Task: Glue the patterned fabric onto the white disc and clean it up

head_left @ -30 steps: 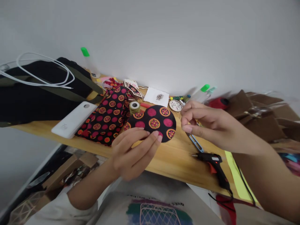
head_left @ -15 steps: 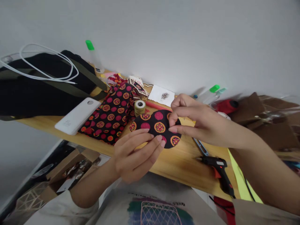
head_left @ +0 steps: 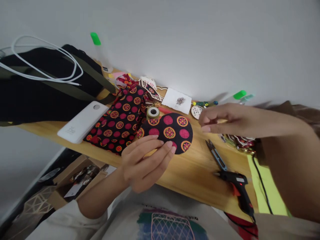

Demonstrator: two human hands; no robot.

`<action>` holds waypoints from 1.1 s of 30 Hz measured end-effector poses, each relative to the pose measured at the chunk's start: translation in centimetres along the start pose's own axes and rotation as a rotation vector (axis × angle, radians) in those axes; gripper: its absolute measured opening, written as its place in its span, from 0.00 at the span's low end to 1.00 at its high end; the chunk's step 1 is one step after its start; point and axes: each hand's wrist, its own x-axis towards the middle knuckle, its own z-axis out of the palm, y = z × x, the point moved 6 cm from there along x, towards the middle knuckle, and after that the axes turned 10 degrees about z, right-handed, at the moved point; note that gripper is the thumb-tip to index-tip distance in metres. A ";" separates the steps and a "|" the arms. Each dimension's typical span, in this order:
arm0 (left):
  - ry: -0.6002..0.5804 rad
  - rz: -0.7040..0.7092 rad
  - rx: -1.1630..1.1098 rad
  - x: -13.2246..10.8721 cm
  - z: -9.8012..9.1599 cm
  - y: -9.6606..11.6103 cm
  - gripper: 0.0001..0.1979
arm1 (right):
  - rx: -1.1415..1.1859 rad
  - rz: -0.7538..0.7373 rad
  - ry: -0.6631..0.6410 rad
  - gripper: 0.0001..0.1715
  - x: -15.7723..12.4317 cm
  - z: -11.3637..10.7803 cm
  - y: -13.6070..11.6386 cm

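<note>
Fabric disc [head_left: 169, 132] is looking fairly far along to me: it's already showing a clean round outline, with the flower print lying smooth across its face. The left hand [head_left: 147, 163] is gripping it by the near edge, fingers on top and thumb out of sight, holding it over the wooden table [head_left: 185, 170], partly hiding the small roll [head_left: 150, 114]. The right hand [head_left: 227, 121] is hovering off to the side, not touching the disc, thumb and index fingertip sitting close; can't tell whether they're pinching anything thin. The snips [head_left: 217, 156] and glue gun [head_left: 238, 186] are lying unused, the gun's red light glowing. Underside's hiding from view, so I'm only guessing something's waiting to be done there.
</note>
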 end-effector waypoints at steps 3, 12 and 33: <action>0.001 -0.016 0.024 0.0 0.1 -0.2 0.09 | 0.151 -0.004 0.030 0.21 0.8 2.6 -1.7; 0.002 -0.044 0.034 0.2 1.2 0.1 0.08 | 0.438 0.011 0.617 0.11 1.2 4.3 -3.2; -0.004 -0.018 0.029 0.8 1.1 0.5 0.09 | -0.516 0.079 0.990 0.12 -2.2 3.1 -4.3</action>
